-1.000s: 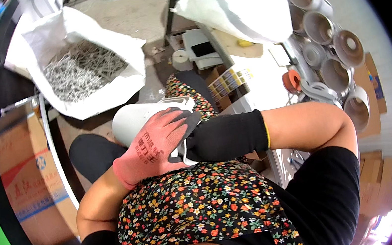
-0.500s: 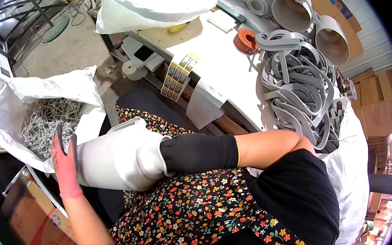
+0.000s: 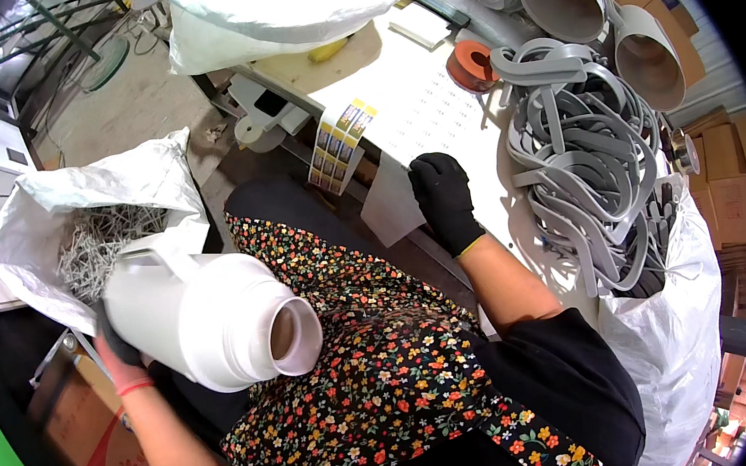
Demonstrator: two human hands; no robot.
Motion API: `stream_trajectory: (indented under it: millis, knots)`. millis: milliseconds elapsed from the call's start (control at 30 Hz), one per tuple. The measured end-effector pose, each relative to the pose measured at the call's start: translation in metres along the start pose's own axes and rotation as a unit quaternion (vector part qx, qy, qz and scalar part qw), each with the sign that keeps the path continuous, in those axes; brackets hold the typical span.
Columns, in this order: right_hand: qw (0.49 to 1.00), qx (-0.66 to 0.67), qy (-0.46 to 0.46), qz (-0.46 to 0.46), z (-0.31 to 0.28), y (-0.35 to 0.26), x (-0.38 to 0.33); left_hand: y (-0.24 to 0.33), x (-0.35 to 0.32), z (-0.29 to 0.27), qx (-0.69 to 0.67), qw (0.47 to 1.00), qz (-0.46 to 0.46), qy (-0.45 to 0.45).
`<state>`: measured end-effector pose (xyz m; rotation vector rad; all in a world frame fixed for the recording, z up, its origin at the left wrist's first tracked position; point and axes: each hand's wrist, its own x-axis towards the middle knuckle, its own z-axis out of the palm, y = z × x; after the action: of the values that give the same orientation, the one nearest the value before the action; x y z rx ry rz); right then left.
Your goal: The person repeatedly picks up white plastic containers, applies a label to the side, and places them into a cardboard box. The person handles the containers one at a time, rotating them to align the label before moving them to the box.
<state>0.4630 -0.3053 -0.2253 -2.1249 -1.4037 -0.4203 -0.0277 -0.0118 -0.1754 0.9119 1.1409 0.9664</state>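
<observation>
Tilting a white jug (image 3: 213, 317) by its base at lower left, the left hand (image 3: 122, 349) clamps it, mouth now open toward the lap; the right hand (image 3: 444, 196), which just let go, rests curled on the white table (image 3: 431, 101). Beyond lie coloured label strips (image 3: 338, 142) and a white sack (image 3: 114, 188).

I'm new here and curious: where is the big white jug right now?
In the head view, the white jug lies tilted at the person's left side, held by the left hand, its open mouth facing the floral apron, beside the white bag of metal pieces.
</observation>
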Motion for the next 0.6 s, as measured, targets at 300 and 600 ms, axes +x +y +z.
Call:
stream_trajectory:
  millis: [300, 600]
  knots:
    - [0.998, -0.044, 0.031, 0.021, -0.005, -0.018, 0.003, 0.165, -0.039, 0.015, 0.590, 0.589, 0.552, -0.016]
    - [0.996, -0.043, -0.043, 0.072, -0.008, -0.009, 0.011, 0.129, -0.032, 0.044, 0.239, 0.905, 0.351, -0.037]
